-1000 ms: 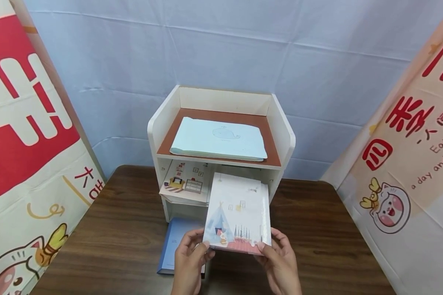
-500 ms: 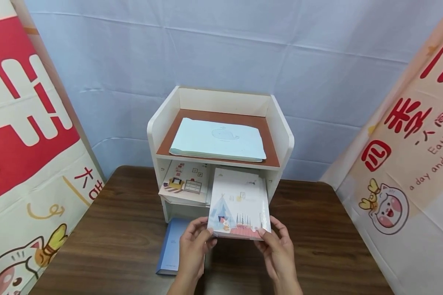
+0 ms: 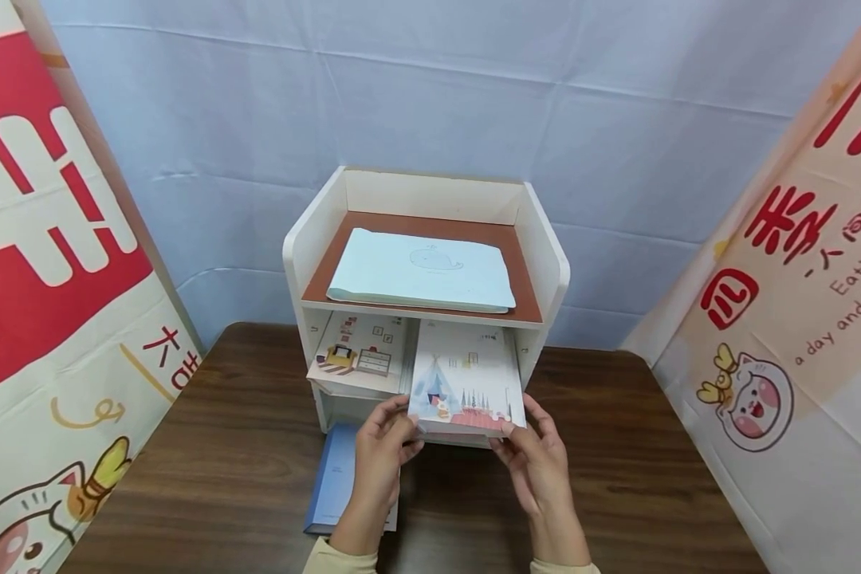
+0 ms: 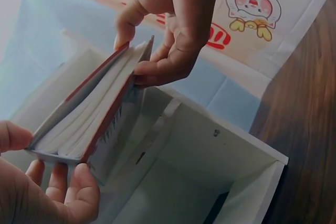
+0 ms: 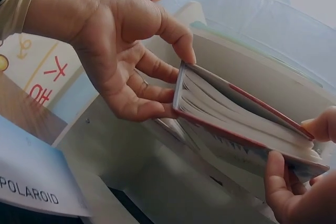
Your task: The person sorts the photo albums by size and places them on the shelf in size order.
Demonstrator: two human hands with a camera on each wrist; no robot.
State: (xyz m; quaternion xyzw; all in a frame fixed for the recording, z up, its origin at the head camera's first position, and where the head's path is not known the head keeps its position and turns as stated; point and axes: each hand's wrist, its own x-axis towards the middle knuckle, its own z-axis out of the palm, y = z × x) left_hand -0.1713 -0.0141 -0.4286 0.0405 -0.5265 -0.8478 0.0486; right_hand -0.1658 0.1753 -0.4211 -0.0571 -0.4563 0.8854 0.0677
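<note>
Both hands hold a white illustrated book [image 3: 466,383] with a blue tent and a red strip on its cover. Its far part lies inside the middle compartment of the white desk shelf [image 3: 556,255], under the brown-topped board. My left hand [image 3: 380,454] pinches the near left corner, thumb on the cover and fingers beneath. At the near right corner my right hand [image 3: 538,462] grips likewise. The wrist views show the book's page edges [image 5: 247,111] between slightly parted covers. To its left in the same compartment lies a cream book [image 3: 362,355] with furniture drawings, jutting past the shelf front.
On the top board rests a pale blue whale notebook [image 3: 423,271]. A blue book [image 3: 333,478] lies on the dark wooden table [image 3: 638,470], partly behind the left forearm. Printed drapes [image 3: 760,335] hang at both sides, and a light blue cloth [image 3: 430,88] hangs behind.
Both hands have pushed the tent-cover book away from the body, deeper into the middle compartment, and its near edge has come down close to the shelf front.
</note>
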